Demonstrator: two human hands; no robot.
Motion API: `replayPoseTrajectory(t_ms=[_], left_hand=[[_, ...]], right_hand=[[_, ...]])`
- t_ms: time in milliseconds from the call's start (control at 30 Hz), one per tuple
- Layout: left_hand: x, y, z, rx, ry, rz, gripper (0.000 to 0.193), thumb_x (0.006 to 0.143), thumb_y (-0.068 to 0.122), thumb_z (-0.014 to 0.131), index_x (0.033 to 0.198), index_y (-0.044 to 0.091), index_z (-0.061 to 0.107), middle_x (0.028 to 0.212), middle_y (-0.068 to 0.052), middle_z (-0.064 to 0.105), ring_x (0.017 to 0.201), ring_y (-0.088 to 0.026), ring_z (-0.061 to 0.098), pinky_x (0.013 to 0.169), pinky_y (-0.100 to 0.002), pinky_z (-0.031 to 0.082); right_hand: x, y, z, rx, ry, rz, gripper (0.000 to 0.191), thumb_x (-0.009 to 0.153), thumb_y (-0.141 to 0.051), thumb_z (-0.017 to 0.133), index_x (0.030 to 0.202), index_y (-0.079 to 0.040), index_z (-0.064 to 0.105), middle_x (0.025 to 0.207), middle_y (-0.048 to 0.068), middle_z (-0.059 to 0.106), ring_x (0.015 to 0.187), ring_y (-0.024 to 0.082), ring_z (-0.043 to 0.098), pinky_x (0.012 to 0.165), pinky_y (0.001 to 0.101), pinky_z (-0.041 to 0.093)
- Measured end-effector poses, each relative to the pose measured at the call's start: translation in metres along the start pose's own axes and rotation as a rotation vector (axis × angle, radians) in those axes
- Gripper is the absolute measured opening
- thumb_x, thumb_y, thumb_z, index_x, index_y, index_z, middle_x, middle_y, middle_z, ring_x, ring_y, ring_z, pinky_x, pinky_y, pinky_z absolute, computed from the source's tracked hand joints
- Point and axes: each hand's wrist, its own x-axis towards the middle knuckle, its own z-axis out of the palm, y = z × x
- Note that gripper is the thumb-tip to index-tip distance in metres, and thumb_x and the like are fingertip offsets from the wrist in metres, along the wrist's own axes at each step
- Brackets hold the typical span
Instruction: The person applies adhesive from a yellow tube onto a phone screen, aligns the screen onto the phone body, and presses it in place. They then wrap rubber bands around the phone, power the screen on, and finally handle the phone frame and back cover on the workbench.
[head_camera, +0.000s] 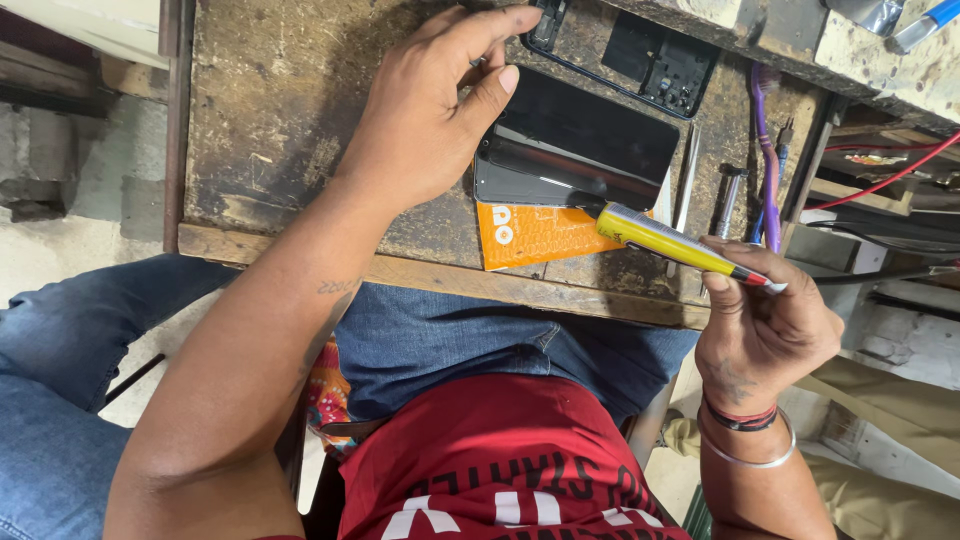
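Note:
My left hand (435, 110) reaches over the worn wooden bench (280, 100), thumb and fingers pinched at the near corner of a black phone (580, 145) lying flat with its dark glass up. The phone rests partly on an orange card (535, 235). My right hand (765, 320) holds a yellow glue tube (670, 240) by its flattened end. The tube's black tip points at the phone's lower edge.
A black phone frame with exposed parts (650, 60) lies at the bench's far side. A purple toothbrush (768, 160), a metal spudger (688, 175) and a screwdriver (728, 200) lie to the right. Red wires (890, 178) run at far right. My knees in blue jeans are below the bench edge.

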Motion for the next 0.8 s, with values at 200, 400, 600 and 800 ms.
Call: replayPoseTrajectory(t_ms=[200, 400, 600, 800], left_hand=[[0.003, -0.001, 0.004, 0.005, -0.001, 0.012, 0.036, 0.106, 0.004, 0.067, 0.142, 0.01, 0.063, 0.104, -0.007, 0.063, 0.091, -0.019, 0.066, 0.087, -0.034, 0.057], [0.008, -0.006, 0.001, 0.001, 0.004, 0.011, 0.036, 0.106, 0.003, 0.067, 0.142, 0.009, 0.063, 0.106, -0.007, 0.063, 0.093, -0.019, 0.066, 0.088, -0.034, 0.057], [0.013, -0.008, 0.004, -0.002, 0.004, 0.006, 0.037, 0.106, 0.001, 0.067, 0.142, 0.009, 0.063, 0.107, -0.007, 0.063, 0.095, -0.019, 0.067, 0.089, -0.034, 0.057], [-0.002, -0.007, -0.008, 0.006, 0.003, -0.002, 0.036, 0.107, 0.002, 0.067, 0.142, 0.009, 0.064, 0.107, -0.007, 0.063, 0.096, -0.019, 0.067, 0.09, -0.034, 0.058]], right_hand=[[0.01, -0.002, -0.002, 0.003, 0.043, 0.023, 0.018, 0.104, 0.0, 0.078, 0.115, 0.007, 0.065, 0.108, 0.014, 0.074, 0.102, 0.016, 0.073, 0.096, 0.0286, 0.06], [0.018, 0.0, -0.002, -0.015, 0.026, 0.004, 0.016, 0.11, 0.004, 0.078, 0.118, 0.01, 0.066, 0.11, 0.016, 0.075, 0.105, 0.016, 0.073, 0.099, 0.0291, 0.061], [0.027, -0.002, -0.004, -0.015, 0.046, 0.029, 0.017, 0.104, 0.003, 0.076, 0.115, 0.008, 0.065, 0.11, 0.015, 0.074, 0.102, 0.016, 0.072, 0.097, 0.0298, 0.06], [0.014, -0.014, 0.003, -0.003, 0.038, 0.033, 0.016, 0.105, 0.004, 0.075, 0.116, 0.009, 0.064, 0.108, 0.017, 0.074, 0.104, 0.018, 0.073, 0.099, 0.0307, 0.06]])
